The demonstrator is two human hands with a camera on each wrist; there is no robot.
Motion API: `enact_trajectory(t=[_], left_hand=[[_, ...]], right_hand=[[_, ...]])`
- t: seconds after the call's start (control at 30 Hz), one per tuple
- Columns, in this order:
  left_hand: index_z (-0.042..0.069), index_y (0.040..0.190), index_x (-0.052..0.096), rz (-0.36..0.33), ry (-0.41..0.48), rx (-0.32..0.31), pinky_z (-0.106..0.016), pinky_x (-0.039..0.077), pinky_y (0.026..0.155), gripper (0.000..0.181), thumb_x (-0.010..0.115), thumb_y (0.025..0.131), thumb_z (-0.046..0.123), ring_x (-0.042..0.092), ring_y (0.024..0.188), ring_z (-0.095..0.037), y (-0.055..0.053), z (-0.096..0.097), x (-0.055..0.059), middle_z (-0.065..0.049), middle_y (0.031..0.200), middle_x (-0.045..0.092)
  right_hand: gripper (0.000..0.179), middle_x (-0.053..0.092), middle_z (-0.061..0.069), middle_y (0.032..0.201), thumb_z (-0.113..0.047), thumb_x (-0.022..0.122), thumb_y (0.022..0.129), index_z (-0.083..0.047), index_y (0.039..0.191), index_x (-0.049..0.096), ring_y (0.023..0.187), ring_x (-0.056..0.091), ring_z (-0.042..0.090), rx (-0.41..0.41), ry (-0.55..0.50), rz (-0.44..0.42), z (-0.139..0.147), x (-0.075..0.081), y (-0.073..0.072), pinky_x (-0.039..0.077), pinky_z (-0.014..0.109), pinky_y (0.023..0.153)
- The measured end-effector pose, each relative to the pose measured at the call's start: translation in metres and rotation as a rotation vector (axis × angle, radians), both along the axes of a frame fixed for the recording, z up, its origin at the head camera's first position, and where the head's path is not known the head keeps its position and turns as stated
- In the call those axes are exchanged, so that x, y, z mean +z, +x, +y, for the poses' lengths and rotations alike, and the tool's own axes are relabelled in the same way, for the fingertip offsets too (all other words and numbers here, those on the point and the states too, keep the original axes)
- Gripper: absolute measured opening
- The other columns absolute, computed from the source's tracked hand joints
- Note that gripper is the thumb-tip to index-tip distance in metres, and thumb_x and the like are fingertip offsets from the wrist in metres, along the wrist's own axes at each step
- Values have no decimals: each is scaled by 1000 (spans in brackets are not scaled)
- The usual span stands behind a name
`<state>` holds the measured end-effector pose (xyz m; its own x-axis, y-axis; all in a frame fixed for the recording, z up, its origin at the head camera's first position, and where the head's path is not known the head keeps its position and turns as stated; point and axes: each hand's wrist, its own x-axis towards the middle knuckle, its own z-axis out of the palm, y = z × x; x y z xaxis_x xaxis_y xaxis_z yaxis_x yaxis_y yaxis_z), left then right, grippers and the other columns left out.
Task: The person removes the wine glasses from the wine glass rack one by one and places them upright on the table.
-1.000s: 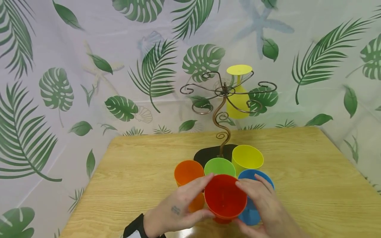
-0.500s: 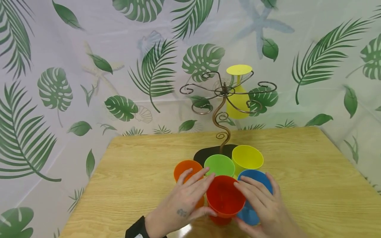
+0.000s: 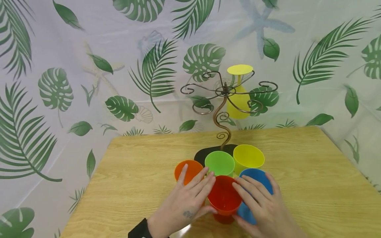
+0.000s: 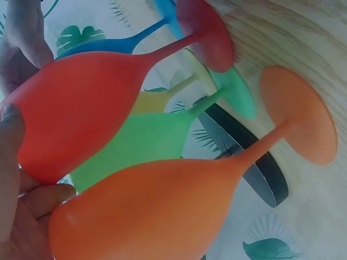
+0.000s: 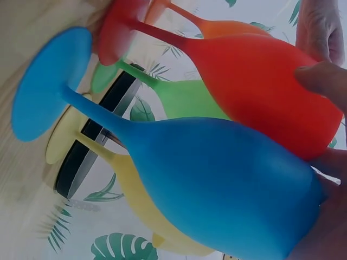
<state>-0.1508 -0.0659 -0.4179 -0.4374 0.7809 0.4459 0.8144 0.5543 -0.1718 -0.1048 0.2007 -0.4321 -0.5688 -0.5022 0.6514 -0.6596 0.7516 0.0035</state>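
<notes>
A red plastic wine glass (image 3: 224,195) stands upright at the front of a cluster, its round foot (image 4: 206,38) low near the table. My left hand (image 3: 184,206) holds its bowl from the left, thumb at the near side and fingers along the far side. From the right, my right hand (image 3: 268,208) holds the same bowl between thumb and fingers. Close around it are an orange glass (image 3: 194,167), a green glass (image 3: 219,162), a yellow glass (image 3: 248,157) and a blue glass (image 5: 217,179). Left fingers overlap the orange rim; right fingers overlap the blue one.
Behind the glasses rises a curly metal glass rack (image 3: 215,116) on a black base (image 3: 203,154). One yellow glass (image 3: 237,104) hangs upside down from a rear arm. The wooden table (image 3: 134,172) ends at a leaf-print cloth (image 3: 166,119).
The green glass has shifted slightly away toward the rack base. My left fingers have spread and moved over the orange glass. The red glass has sunk and tilted little, both hands staying at it.
</notes>
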Motion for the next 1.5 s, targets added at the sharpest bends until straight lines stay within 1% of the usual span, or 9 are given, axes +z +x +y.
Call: enact_trajectory(t=[0.4, 0.53, 0.67, 0.87, 0.93, 1.1, 1.27, 1.4, 1.5], left_hand=[[12, 151, 51, -59, 1, 21, -60, 31, 120, 67, 62, 98, 52, 34, 152, -22, -2, 2, 2, -4, 158, 46], [11, 151, 51, -72, -3, 22, -60, 31, 119, 59, 58, 103, 45, 34, 152, -22, -1, 1, 2, -5, 159, 45], [9, 150, 51, -71, -2, 15, -61, 33, 118, 56, 54, 105, 43, 35, 152, -23, 0, 0, 0, -6, 159, 45], [10, 148, 53, -76, 4, 43, -62, 30, 119, 57, 60, 102, 42, 37, 151, -22, -1, 2, 1, -6, 158, 46], [10, 148, 54, -66, 9, 51, -62, 30, 119, 58, 64, 100, 41, 39, 150, -22, -1, 2, 2, -6, 158, 46], [11, 147, 55, -60, 10, 55, -62, 31, 119, 59, 67, 98, 40, 41, 148, -22, -4, 4, 3, -6, 158, 46], [11, 149, 53, -90, 2, 49, -62, 29, 119, 60, 65, 99, 42, 39, 150, -22, -5, 4, 6, -6, 159, 45], [11, 150, 51, -123, 9, 40, -62, 31, 119, 61, 63, 100, 44, 37, 151, -22, -4, 4, 10, -6, 160, 44], [10, 150, 51, -117, 44, 24, -61, 36, 116, 62, 62, 100, 45, 40, 149, -23, -2, 0, 15, -8, 158, 46]], right_hand=[[77, 59, 10, 146, -69, 28, 102, -10, 140, 61, 127, 54, 31, -33, 32, -15, 0, 2, -2, 23, 68, 114], [73, 59, 9, 146, -65, 23, 105, -15, 141, 61, 127, 56, 32, -59, 77, 12, -2, -1, -2, 12, 60, 124], [72, 60, 8, 145, -63, 20, 105, -16, 140, 61, 125, 58, 32, -79, 85, 15, -3, -3, -1, 7, 55, 126], [71, 58, 9, 147, -63, 20, 105, -17, 140, 61, 125, 57, 32, -87, 80, 22, -4, -3, -2, 34, 65, 106], [69, 58, 10, 147, -61, 22, 106, -16, 139, 62, 124, 57, 32, -79, 68, 36, -4, -3, -2, 38, 64, 101], [68, 58, 9, 147, -60, 23, 106, -16, 137, 64, 124, 57, 30, -70, 55, 27, -3, -3, -2, 40, 62, 100], [66, 58, 9, 147, -60, 25, 106, -16, 137, 64, 126, 55, 30, -68, 35, 24, -2, 0, -2, 35, 61, 107], [65, 58, 10, 145, -61, 29, 106, -14, 137, 63, 130, 51, 30, -48, -32, -8, -1, 5, 2, 17, 52, 125], [63, 59, 11, 142, -59, 36, 105, -11, 135, 64, 129, 51, 28, 9, -101, -15, 0, 9, 5, 7, 41, 128]])
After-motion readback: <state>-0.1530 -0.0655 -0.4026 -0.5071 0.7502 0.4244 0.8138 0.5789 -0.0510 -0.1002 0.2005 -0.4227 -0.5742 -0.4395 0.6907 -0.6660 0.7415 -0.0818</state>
